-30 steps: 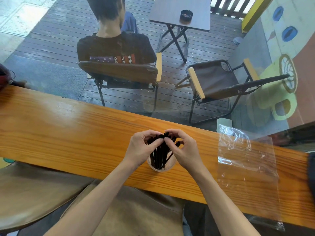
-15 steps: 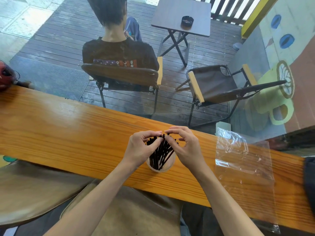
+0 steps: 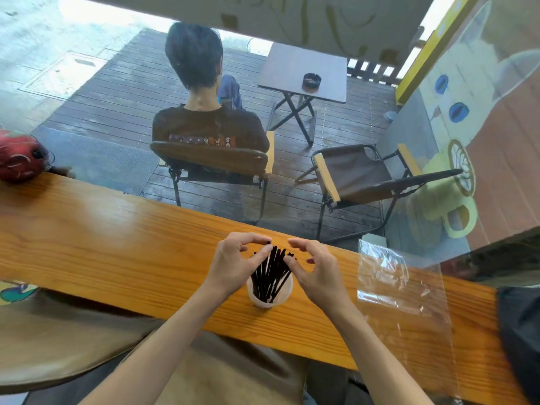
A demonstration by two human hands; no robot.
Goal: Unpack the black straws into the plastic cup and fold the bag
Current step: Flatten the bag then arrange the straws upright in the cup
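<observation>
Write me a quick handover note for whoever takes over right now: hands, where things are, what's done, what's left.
Left hand: fingers curled, thumb touching the straw tops; no firm grip visible.
Right hand: fingers loosely curled beside the straws, holding nothing.
Black straws stand fanned out in the plastic cup on the wooden counter.
Bag lies flat and empty to the right of the cup.
Done: unpacking. Left: fold the bag.

Bare counter (image 3: 102, 244) leftward; bag (image 3: 403, 290) right of cup (image 3: 270, 290).
</observation>
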